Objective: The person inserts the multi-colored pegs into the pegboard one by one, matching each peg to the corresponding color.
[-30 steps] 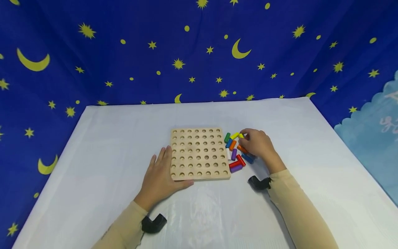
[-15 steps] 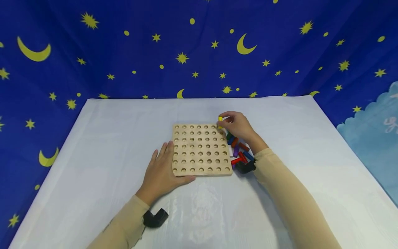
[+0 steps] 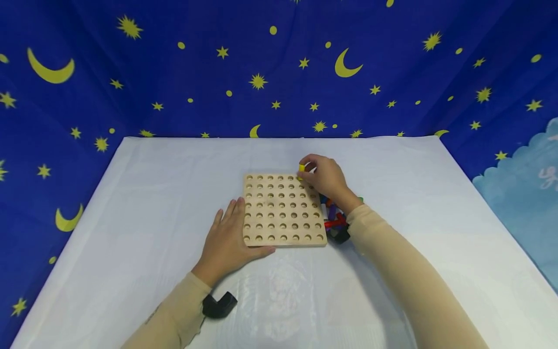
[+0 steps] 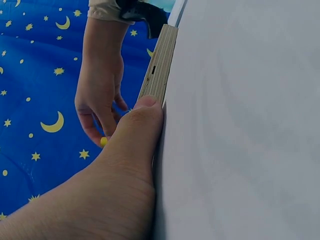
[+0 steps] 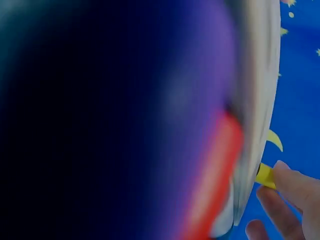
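Note:
A square wooden pegboard [image 3: 285,245] with rows of round holes lies flat on the white table. My left hand [image 3: 223,247] rests at its near left corner, fingers straight along the left side and thumb along the front edge. In the left wrist view that thumb touches the board's layered side [image 4: 162,60]. At the far edge, towards the right corner, my right hand [image 3: 326,177] pinches an upright yellow peg [image 3: 302,169] between thumb and fingers. The peg's lower end is over the back row; whether it sits in a hole, I cannot tell.
Loose coloured pegs, among them a red peg [image 3: 333,224] and a white peg [image 3: 324,212], lie against the board's right side, partly under my right forearm. A black wrist mount [image 3: 339,235] hangs over them. Behind the table hangs a blue star-patterned cloth [image 3: 200,58].
My right hand has taken the yellow peg from the pile and moved left to the board's far edge, standing it upright. My left hand has stayed at the board.

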### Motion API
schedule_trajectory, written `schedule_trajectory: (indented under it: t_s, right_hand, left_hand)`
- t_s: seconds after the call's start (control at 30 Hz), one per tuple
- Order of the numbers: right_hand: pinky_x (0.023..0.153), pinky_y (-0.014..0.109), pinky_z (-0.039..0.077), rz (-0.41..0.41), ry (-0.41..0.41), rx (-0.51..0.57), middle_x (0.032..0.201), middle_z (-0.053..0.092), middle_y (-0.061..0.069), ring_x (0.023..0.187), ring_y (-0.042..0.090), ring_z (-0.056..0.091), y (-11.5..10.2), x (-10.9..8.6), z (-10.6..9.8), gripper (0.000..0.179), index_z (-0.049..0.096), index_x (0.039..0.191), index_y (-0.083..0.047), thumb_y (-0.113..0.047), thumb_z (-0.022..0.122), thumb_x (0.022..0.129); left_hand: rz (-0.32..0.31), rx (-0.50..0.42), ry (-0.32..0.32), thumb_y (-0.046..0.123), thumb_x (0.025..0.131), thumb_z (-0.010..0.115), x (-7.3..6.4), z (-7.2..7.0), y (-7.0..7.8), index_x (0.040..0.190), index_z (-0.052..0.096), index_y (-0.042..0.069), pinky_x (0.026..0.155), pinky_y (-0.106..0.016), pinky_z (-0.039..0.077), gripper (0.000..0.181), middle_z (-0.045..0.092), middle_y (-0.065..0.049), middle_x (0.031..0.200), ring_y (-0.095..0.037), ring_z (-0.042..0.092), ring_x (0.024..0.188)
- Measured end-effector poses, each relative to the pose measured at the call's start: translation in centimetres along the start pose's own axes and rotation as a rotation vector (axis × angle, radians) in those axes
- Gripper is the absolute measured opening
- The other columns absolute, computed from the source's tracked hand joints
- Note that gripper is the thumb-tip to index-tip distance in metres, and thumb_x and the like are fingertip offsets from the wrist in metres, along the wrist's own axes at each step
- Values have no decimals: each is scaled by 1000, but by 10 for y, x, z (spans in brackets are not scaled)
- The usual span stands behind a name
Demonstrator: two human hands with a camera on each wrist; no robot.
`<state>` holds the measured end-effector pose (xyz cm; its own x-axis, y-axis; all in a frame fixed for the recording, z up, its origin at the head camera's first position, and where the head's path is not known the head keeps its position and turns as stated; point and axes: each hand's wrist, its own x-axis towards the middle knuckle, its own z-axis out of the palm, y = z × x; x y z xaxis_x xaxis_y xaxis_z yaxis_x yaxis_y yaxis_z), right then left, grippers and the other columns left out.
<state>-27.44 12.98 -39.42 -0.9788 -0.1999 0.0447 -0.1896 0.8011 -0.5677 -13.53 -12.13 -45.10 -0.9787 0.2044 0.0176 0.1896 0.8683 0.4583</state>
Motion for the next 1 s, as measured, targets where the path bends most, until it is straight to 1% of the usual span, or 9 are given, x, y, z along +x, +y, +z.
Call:
schedule_trajectory:
  t_s: [0.13,0.27,0.37,0.43,0.53,0.63,0.7,0.87,1.0]
  right_hand:
    - [73,36,51,-39,9,-43,102,75,3,82,19,67,-3,-5,-1,25,73,109,-18,-29,77,87]
    - [76,37,51,-33,19,-70,103,76,2,84,18,68,-5,-9,-1,25,75,108,-19,-30,78,86]
    - [81,40,53,-26,24,-97,104,77,3,89,20,70,-5,-11,0,28,75,112,-17,-29,77,87]
    - [88,42,52,-26,23,-119,105,77,4,94,22,70,-4,-12,0,30,74,115,-15,-28,76,88]
    - [94,45,51,-29,5,-138,111,76,5,103,26,67,-1,-14,-2,40,69,126,-15,-30,76,88]
    - [97,48,50,-36,-29,-145,123,71,8,113,30,63,5,-16,-10,49,59,139,-16,-30,71,93]
    - [100,51,50,-43,-62,-139,132,65,11,120,33,59,12,-18,-20,47,56,142,-15,-25,66,97]
    - [110,56,43,-59,-196,-141,140,55,16,129,38,52,40,-24,-42,36,61,136,-11,-8,55,100]
    - [113,57,39,-67,-265,-184,137,57,16,130,37,50,54,-27,-48,34,66,131,-12,-6,58,98]
  left_hand:
    - [-1,6,-7,89,64,62,0,0,1,159,6,0,127,-50,6,141,14,-16,166,-29,10,156]
    - [-3,11,-10,89,64,62,0,0,2,159,6,0,127,-50,7,141,14,-16,167,-29,10,156]
    - [-3,8,-5,88,64,63,-1,0,3,159,6,0,127,-50,7,141,15,-16,166,-29,10,156]
    - [0,4,-1,88,64,64,-1,1,3,158,7,0,127,-50,7,141,15,-17,166,-29,11,156]
    - [8,2,7,88,64,64,-1,2,2,158,8,-1,127,-51,8,141,16,-17,166,-31,12,155]
    - [10,5,10,87,63,65,-1,2,2,158,8,-1,127,-50,8,142,16,-17,166,-30,12,155]
    - [14,7,16,87,63,65,-2,1,2,158,8,-1,127,-51,8,142,16,-17,166,-30,12,155]
    - [25,17,25,87,63,65,-2,1,1,158,8,-1,127,-51,8,142,16,-17,166,-30,12,155]
    - [25,19,25,86,63,66,-2,-1,2,158,9,-2,127,-51,9,142,16,-18,166,-31,13,155]
